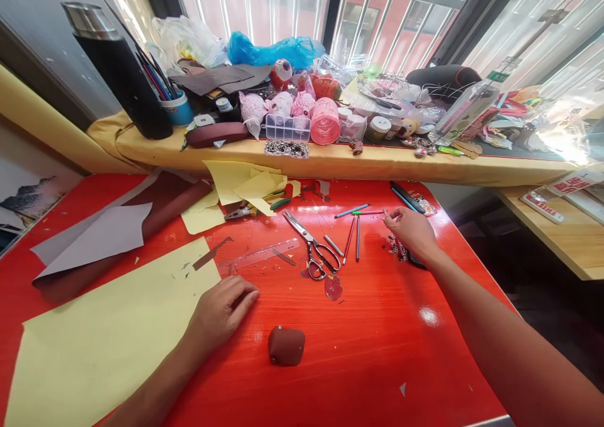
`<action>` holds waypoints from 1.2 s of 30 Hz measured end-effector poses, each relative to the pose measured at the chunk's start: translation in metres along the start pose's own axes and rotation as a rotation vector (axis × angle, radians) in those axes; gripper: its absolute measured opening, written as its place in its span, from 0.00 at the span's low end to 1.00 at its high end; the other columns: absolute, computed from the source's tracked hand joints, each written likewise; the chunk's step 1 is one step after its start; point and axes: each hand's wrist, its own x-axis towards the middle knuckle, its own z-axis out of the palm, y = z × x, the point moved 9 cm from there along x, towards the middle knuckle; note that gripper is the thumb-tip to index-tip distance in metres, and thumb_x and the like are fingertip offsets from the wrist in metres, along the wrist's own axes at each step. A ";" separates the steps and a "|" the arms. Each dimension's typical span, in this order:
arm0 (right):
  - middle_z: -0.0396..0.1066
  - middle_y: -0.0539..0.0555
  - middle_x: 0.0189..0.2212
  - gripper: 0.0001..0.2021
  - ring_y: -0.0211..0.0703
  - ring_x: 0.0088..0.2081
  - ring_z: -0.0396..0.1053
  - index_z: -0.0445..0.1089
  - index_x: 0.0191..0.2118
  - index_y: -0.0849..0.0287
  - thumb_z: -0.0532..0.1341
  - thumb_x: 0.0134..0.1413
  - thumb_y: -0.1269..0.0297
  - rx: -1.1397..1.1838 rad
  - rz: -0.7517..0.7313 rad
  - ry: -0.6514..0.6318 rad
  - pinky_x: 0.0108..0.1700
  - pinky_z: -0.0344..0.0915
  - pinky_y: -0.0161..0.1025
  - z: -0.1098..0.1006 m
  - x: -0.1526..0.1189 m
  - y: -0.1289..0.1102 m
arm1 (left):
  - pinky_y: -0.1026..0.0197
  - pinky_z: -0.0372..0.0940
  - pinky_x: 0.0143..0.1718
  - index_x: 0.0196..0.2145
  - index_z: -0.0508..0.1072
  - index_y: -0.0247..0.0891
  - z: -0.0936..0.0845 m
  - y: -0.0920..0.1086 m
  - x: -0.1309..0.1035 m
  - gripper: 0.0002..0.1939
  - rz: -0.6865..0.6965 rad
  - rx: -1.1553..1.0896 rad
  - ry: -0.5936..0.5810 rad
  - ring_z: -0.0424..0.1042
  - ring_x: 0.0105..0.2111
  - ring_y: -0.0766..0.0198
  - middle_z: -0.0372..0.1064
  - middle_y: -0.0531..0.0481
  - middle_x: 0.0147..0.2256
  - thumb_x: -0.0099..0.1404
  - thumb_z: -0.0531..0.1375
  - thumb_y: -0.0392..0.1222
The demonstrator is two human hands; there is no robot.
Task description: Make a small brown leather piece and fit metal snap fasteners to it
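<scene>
My left hand point(221, 307) rests on the red table with its fingers curled together, beside the yellow sheet; nothing shows in it. To its right lies a small brown leather piece point(287, 346), touched by neither hand. My right hand point(411, 231) is stretched out to the right, its thumb and fingertips pinched at the end of a green pen point(368, 212); what they hold is too small to make out. Small metal bits point(392, 246) lie just under that hand. Scissors point(311, 244) with black handles lie between the hands.
Pens point(357, 238), a clear ruler point(259, 255) and paper scraps lie mid-table. A yellow sheet point(117, 332) and rolled brown leather point(174, 200) cover the left. Along the back runs a cluttered sill point(330, 166) with a black flask point(125, 75) and a compartment box point(287, 128).
</scene>
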 end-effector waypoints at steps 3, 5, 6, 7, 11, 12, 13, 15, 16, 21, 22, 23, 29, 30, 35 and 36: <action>0.78 0.54 0.26 0.13 0.47 0.28 0.73 0.77 0.43 0.57 0.61 0.64 0.53 0.041 0.014 -0.075 0.30 0.54 0.39 0.004 -0.019 -0.010 | 0.59 0.66 0.39 0.38 0.76 0.42 0.001 -0.002 -0.001 0.14 -0.001 0.001 -0.002 0.74 0.35 0.59 0.76 0.49 0.35 0.78 0.54 0.48; 0.78 0.53 0.27 0.11 0.45 0.27 0.72 0.76 0.42 0.56 0.62 0.62 0.56 0.026 -0.034 -0.111 0.30 0.53 0.38 0.009 -0.034 -0.022 | 0.59 0.66 0.40 0.38 0.76 0.43 0.002 -0.004 -0.001 0.14 -0.010 0.000 -0.007 0.74 0.35 0.59 0.76 0.49 0.35 0.78 0.54 0.49; 0.78 0.54 0.28 0.09 0.45 0.29 0.73 0.76 0.41 0.56 0.62 0.61 0.58 0.008 -0.059 -0.116 0.30 0.53 0.38 0.011 -0.040 -0.028 | 0.59 0.66 0.40 0.38 0.76 0.43 0.002 -0.004 -0.002 0.15 -0.015 -0.001 -0.008 0.74 0.35 0.59 0.76 0.49 0.35 0.78 0.54 0.49; 0.79 0.54 0.30 0.09 0.45 0.30 0.73 0.76 0.40 0.56 0.62 0.62 0.58 0.001 -0.082 -0.124 0.30 0.53 0.38 0.014 -0.047 -0.033 | 0.59 0.66 0.39 0.38 0.76 0.43 0.002 -0.005 -0.002 0.15 -0.020 -0.001 -0.007 0.74 0.35 0.59 0.76 0.49 0.35 0.78 0.54 0.49; 0.79 0.55 0.33 0.09 0.46 0.34 0.73 0.75 0.39 0.56 0.61 0.64 0.57 -0.024 -0.119 -0.159 0.31 0.52 0.37 0.022 -0.066 -0.041 | 0.59 0.66 0.40 0.38 0.76 0.43 0.003 -0.005 -0.002 0.15 -0.023 -0.005 0.003 0.74 0.36 0.58 0.76 0.50 0.35 0.77 0.54 0.51; 0.79 0.55 0.34 0.09 0.46 0.34 0.74 0.75 0.39 0.56 0.62 0.64 0.57 -0.021 -0.119 -0.166 0.31 0.52 0.37 0.022 -0.069 -0.042 | 0.59 0.66 0.40 0.37 0.76 0.43 0.003 -0.005 -0.002 0.15 -0.023 -0.006 0.003 0.75 0.36 0.58 0.76 0.50 0.35 0.77 0.54 0.51; 0.79 0.55 0.33 0.09 0.46 0.35 0.74 0.75 0.39 0.56 0.62 0.64 0.57 -0.010 -0.118 -0.173 0.32 0.52 0.37 0.023 -0.071 -0.042 | 0.59 0.66 0.40 0.37 0.76 0.43 0.003 -0.005 -0.002 0.15 -0.025 -0.007 0.001 0.75 0.36 0.59 0.76 0.50 0.35 0.77 0.55 0.51; 0.79 0.54 0.32 0.09 0.46 0.33 0.73 0.75 0.39 0.57 0.62 0.64 0.58 0.028 -0.123 -0.181 0.31 0.52 0.37 0.022 -0.075 -0.046 | 0.59 0.65 0.40 0.37 0.76 0.43 0.003 -0.005 -0.002 0.15 -0.030 -0.007 -0.003 0.75 0.36 0.59 0.76 0.51 0.35 0.77 0.55 0.51; 0.78 0.54 0.31 0.09 0.45 0.32 0.73 0.76 0.39 0.57 0.62 0.64 0.58 0.050 -0.134 -0.182 0.31 0.52 0.37 0.022 -0.076 -0.050 | 0.59 0.65 0.40 0.37 0.76 0.43 0.003 -0.006 -0.002 0.15 -0.033 -0.006 -0.006 0.74 0.36 0.59 0.76 0.51 0.35 0.77 0.55 0.51; 0.79 0.54 0.32 0.10 0.43 0.32 0.72 0.76 0.39 0.58 0.62 0.63 0.58 0.112 -0.222 -0.190 0.30 0.52 0.36 0.029 -0.076 -0.084 | 0.59 0.65 0.40 0.37 0.76 0.43 0.003 -0.007 -0.003 0.16 -0.036 -0.002 -0.006 0.75 0.36 0.59 0.76 0.51 0.35 0.77 0.55 0.52; 0.79 0.54 0.34 0.09 0.43 0.32 0.72 0.77 0.40 0.58 0.62 0.63 0.59 0.115 -0.232 -0.192 0.30 0.52 0.36 0.032 -0.076 -0.091 | 0.59 0.65 0.41 0.37 0.77 0.43 0.003 -0.007 -0.003 0.16 -0.033 -0.001 -0.004 0.75 0.36 0.59 0.76 0.51 0.35 0.77 0.55 0.52; 0.80 0.55 0.34 0.09 0.43 0.32 0.72 0.77 0.40 0.58 0.62 0.62 0.59 0.117 -0.240 -0.197 0.31 0.52 0.36 0.036 -0.075 -0.098 | 0.59 0.65 0.41 0.37 0.77 0.43 0.003 -0.007 -0.003 0.16 -0.030 -0.001 -0.002 0.75 0.36 0.59 0.76 0.51 0.35 0.77 0.55 0.52; 0.80 0.57 0.32 0.11 0.46 0.32 0.71 0.78 0.37 0.57 0.62 0.63 0.56 0.077 -0.254 -0.223 0.30 0.50 0.38 0.053 -0.074 -0.114 | 0.60 0.66 0.40 0.37 0.77 0.44 0.001 -0.004 -0.001 0.16 -0.022 0.006 0.012 0.75 0.36 0.59 0.77 0.51 0.35 0.76 0.55 0.53; 0.80 0.57 0.32 0.11 0.46 0.32 0.71 0.78 0.37 0.57 0.62 0.63 0.56 0.071 -0.253 -0.227 0.30 0.50 0.38 0.055 -0.074 -0.114 | 0.60 0.66 0.40 0.37 0.77 0.44 0.000 -0.004 -0.001 0.17 -0.020 0.007 0.012 0.76 0.36 0.60 0.77 0.51 0.35 0.76 0.55 0.53; 0.79 0.57 0.31 0.11 0.46 0.31 0.71 0.77 0.36 0.57 0.61 0.63 0.58 0.045 -0.217 -0.248 0.30 0.50 0.38 0.055 -0.073 -0.103 | 0.62 0.66 0.38 0.36 0.78 0.45 -0.001 -0.003 0.000 0.17 -0.008 0.024 0.020 0.76 0.35 0.62 0.78 0.53 0.35 0.76 0.55 0.54; 0.79 0.57 0.31 0.10 0.46 0.31 0.71 0.77 0.36 0.57 0.61 0.63 0.58 0.041 -0.208 -0.253 0.30 0.50 0.38 0.055 -0.073 -0.100 | 0.62 0.66 0.38 0.36 0.78 0.45 -0.002 -0.003 0.000 0.17 -0.008 0.029 0.021 0.76 0.35 0.62 0.78 0.53 0.34 0.76 0.55 0.54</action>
